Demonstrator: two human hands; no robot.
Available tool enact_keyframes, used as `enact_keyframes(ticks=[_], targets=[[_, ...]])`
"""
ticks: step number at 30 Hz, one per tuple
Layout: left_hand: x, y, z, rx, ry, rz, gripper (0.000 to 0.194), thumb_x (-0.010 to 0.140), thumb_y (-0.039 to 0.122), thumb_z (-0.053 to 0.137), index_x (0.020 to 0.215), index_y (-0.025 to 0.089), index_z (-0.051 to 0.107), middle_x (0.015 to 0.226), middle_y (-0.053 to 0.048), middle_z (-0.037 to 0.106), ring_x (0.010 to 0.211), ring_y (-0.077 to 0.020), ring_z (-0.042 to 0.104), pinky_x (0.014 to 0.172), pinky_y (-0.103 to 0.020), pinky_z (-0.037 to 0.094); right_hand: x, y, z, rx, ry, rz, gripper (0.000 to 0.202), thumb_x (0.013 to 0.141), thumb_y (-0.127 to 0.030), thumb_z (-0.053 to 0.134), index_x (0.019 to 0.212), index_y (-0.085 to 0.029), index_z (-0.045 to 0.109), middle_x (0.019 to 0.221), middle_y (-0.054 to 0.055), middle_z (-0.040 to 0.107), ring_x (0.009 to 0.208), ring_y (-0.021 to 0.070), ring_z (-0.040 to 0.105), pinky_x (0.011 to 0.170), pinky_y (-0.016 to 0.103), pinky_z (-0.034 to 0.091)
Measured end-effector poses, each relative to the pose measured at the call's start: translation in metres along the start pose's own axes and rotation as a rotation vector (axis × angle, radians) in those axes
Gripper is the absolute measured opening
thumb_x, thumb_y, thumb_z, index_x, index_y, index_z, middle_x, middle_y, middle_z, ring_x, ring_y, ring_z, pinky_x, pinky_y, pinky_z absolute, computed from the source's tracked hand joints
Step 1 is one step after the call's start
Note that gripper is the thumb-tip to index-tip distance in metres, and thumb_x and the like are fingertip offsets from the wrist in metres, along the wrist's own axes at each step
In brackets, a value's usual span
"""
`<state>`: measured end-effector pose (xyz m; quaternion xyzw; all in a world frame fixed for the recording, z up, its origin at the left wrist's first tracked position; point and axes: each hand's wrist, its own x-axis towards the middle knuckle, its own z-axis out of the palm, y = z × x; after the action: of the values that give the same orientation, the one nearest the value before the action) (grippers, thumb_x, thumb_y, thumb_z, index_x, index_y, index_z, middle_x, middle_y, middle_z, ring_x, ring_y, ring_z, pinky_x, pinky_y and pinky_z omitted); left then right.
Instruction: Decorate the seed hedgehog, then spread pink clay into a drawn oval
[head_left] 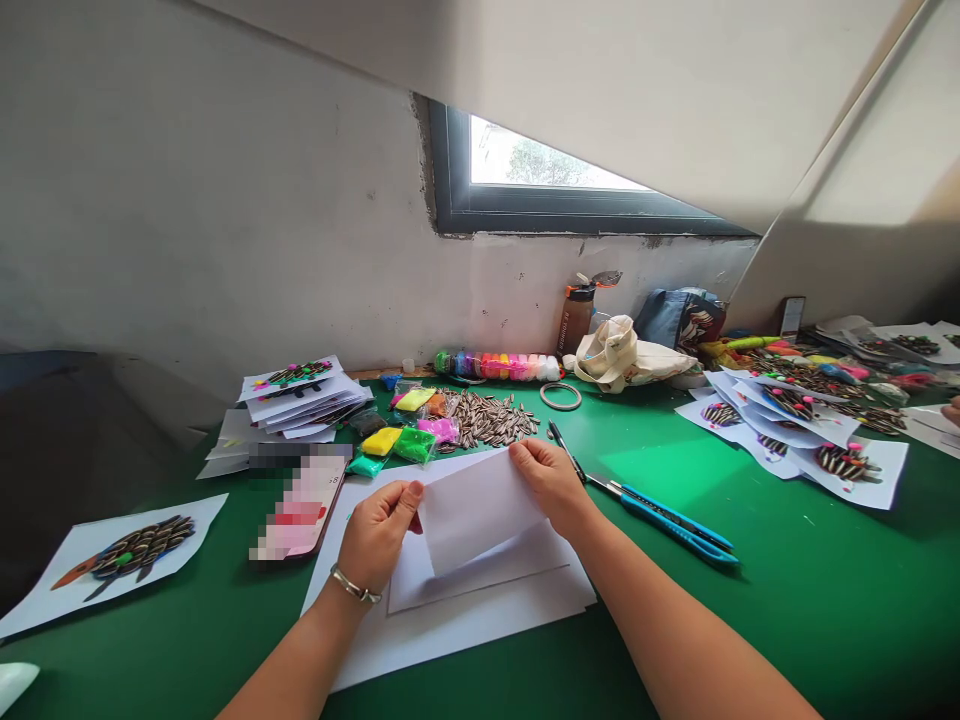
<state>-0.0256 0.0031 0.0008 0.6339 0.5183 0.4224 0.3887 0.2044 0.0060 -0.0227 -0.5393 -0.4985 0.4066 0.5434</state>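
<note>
Between my two hands a small blank sheet of white paper (484,510) is held up at a tilt. My left hand (379,535) pinches its left edge, thumb on top; a metal bracelet circles that wrist. The upper right corner is gripped by my right hand (547,480). Beneath lie larger white sheets (356,640) on the green table, with another smaller sheet (480,590) on them. A blue utility knife (664,520) lies right of my right hand, and a black pen (566,450) rests just beyond it.
Sunflower seeds (487,418) are heaped behind the paper, beside bright clay packets (405,435). A phone (307,510) lies left. Seed-decorated sheets (124,560) and stacks (300,400) sit left, more (795,420) right. A tape roll (560,397), bottle (576,320) and cloth bag (630,358) stand behind. Another person's hand (952,410) shows far right.
</note>
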Motion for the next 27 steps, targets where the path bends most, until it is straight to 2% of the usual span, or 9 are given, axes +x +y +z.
enact_keyframes(ticks=[2,4,7,14,21,24,27], targets=[[0.000,-0.002,-0.001,-0.008,-0.008,0.001,0.046,0.071,0.064,0.057,0.060,0.020,0.066,0.059,-0.002,0.062,0.060,-0.0184,0.057,0.057,-0.026,0.045,0.001,0.000,-0.001,-0.026,0.006,-0.017,0.034,0.078,-0.051,0.054,0.063,-0.020,0.052,0.057,-0.003,0.040,0.053,0.0113,0.033,0.049,0.025,0.023],[-0.001,-0.002,-0.001,-0.026,0.005,-0.033,0.045,0.065,0.063,0.064,0.076,0.020,0.071,0.077,-0.005,0.070,0.073,-0.0216,0.062,0.064,-0.027,0.048,0.002,0.000,-0.002,-0.046,0.003,-0.034,0.034,0.078,-0.049,0.054,0.062,-0.020,0.051,0.056,-0.003,0.039,0.054,0.0114,0.032,0.049,0.025,0.023],[-0.002,0.002,-0.001,-0.052,-0.016,-0.107,0.049,0.057,0.058,0.073,0.087,0.019,0.073,0.094,-0.007,0.072,0.087,-0.0251,0.063,0.072,-0.029,0.050,0.001,-0.001,-0.003,-0.065,-0.012,-0.057,0.033,0.078,-0.047,0.055,0.059,-0.020,0.050,0.056,-0.003,0.038,0.055,0.0115,0.032,0.049,0.024,0.023],[0.000,0.028,0.005,-0.053,-0.195,-0.151,0.033,0.057,0.048,0.074,0.074,0.020,0.076,0.077,-0.006,0.073,0.073,-0.0240,0.063,0.061,-0.028,0.049,-0.002,-0.010,-0.003,-0.060,-0.098,-0.093,0.034,0.079,-0.047,0.054,0.060,-0.020,0.052,0.057,-0.003,0.042,0.056,0.0119,0.036,0.050,0.024,0.027],[0.009,0.056,0.015,-0.015,-0.366,-0.197,0.028,0.056,0.043,0.074,0.062,0.016,0.075,0.062,-0.006,0.068,0.058,-0.0197,0.059,0.049,-0.025,0.043,-0.006,-0.024,-0.010,0.002,-0.149,-0.141,0.034,0.079,-0.049,0.057,0.062,-0.020,0.057,0.061,-0.001,0.047,0.057,0.0128,0.041,0.051,0.025,0.029],[0.013,0.057,0.022,-0.079,-0.317,-0.225,0.028,0.053,0.042,0.077,0.061,0.015,0.074,0.059,-0.005,0.067,0.054,-0.0172,0.056,0.047,-0.024,0.041,-0.003,-0.028,-0.020,0.032,-0.149,-0.144,0.033,0.078,-0.050,0.058,0.066,-0.020,0.061,0.063,-0.001,0.052,0.058,0.0132,0.045,0.053,0.025,0.032],[0.019,0.050,0.028,-0.232,-0.153,-0.259,0.033,0.048,0.042,0.081,0.064,0.015,0.074,0.060,-0.005,0.068,0.054,-0.0155,0.056,0.048,-0.024,0.042,0.004,-0.028,-0.031,0.169,-0.060,-0.109,0.033,0.074,-0.051,0.064,0.086,-0.021,0.066,0.081,0.002,0.062,0.073,0.0169,0.053,0.063,0.027,0.039]])
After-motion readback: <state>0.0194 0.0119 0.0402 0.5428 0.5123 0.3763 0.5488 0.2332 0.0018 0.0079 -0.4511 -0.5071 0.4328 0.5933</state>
